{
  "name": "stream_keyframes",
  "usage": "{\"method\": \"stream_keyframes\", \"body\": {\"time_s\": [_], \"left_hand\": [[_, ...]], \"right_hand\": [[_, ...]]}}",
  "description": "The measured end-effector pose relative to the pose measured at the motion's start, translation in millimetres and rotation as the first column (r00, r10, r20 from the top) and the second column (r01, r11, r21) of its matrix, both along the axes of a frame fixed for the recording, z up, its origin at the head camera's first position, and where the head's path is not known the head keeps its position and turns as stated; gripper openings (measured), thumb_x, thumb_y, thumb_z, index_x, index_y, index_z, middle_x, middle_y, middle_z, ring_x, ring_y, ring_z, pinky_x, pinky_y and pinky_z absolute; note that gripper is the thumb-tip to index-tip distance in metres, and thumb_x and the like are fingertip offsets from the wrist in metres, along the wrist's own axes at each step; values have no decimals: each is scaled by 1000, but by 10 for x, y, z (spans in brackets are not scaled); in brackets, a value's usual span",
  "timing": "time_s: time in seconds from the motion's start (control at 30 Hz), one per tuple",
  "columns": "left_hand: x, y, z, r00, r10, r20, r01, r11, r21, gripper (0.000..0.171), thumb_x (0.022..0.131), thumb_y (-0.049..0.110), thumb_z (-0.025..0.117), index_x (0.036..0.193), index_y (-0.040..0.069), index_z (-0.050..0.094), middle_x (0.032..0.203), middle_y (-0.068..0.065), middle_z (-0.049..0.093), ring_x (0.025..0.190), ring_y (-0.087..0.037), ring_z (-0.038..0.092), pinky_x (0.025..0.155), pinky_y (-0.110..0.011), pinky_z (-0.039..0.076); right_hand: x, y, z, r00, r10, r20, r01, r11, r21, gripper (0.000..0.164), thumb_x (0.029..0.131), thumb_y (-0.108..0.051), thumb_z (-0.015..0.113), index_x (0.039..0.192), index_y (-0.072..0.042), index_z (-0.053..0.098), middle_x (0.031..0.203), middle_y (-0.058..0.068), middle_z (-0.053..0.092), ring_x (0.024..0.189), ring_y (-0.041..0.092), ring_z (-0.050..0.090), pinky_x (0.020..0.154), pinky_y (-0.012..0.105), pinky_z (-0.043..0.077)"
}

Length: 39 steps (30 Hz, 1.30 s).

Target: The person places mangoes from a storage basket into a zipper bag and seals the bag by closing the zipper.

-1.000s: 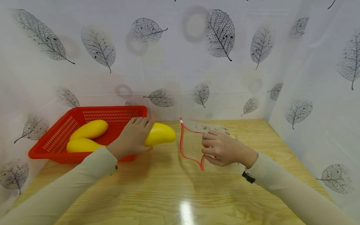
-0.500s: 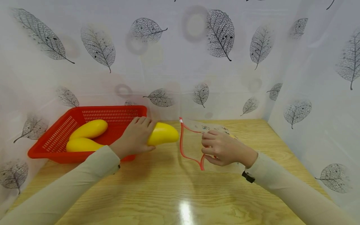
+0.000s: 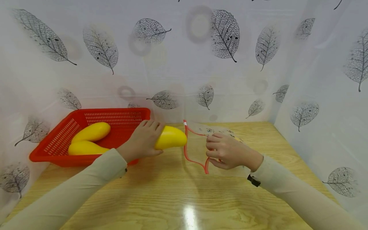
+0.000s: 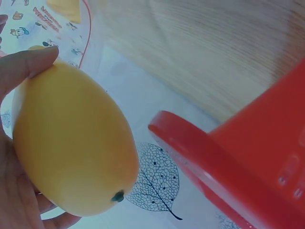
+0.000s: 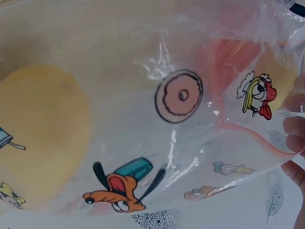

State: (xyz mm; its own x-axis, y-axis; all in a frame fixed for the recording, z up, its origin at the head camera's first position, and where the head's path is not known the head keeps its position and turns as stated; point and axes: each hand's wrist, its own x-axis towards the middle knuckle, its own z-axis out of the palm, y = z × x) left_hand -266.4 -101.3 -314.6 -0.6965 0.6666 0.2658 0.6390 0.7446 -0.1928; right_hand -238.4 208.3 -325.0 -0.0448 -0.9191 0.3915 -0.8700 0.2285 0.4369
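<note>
My left hand grips a yellow mango, its fingers over the top and its thumb beneath. The mango's tip points right and overlaps the red-edged mouth of a clear zip bag in the head view. A green stem spot shows at its other end in the left wrist view. My right hand pinches the bag's edge and holds the mouth spread apart. Through the printed film, the right wrist view shows another yellow mango inside the bag.
A red plastic basket stands at the left with two yellow mangoes in it. Its rim is close beside my left hand. Behind the wooden table hangs a white leaf-print curtain.
My left hand has moved a little to the right with the mango, from short of the bag's mouth to its red edge. The right hand and bag have stayed put.
</note>
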Motion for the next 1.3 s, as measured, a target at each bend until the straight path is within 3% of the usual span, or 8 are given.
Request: {"method": "stream_keyframes", "body": {"time_s": [0.53,0.77,1.03,1.3], "left_hand": [[-3,134,-59,998,-11,64,11,1000,11,80,66,46,78,127,9,44,120,-10,53,109,-27,48,102,-47,40],[-6,182,-77,997,-19,75,18,1000,10,80,66,46,78,128,8,45,121,-10,54,109,-27,48,103,-47,39],[-36,257,-125,999,-36,29,36,999,2,80,67,50,75,127,7,45,120,-10,56,110,-27,51,101,-46,40],[-43,338,-155,999,-38,31,38,999,4,77,68,50,74,126,8,45,117,-9,56,109,-26,51,100,-45,40]], "right_hand": [[-6,-2,9,1000,4,-5,-4,1000,1,33,95,-26,36,69,-17,54,69,-2,48,72,16,44,73,30,41],[-6,1,11,1000,3,0,-3,1000,7,15,81,-22,62,69,-17,54,70,-2,49,73,17,45,73,30,41],[-9,-10,15,1000,3,-6,-3,1000,-4,34,96,-27,35,69,-17,53,69,-2,48,73,17,44,73,30,41],[-11,-1,22,1000,-5,-3,5,1000,6,23,90,-24,48,69,-16,54,69,-2,48,73,17,45,73,30,41]]}}
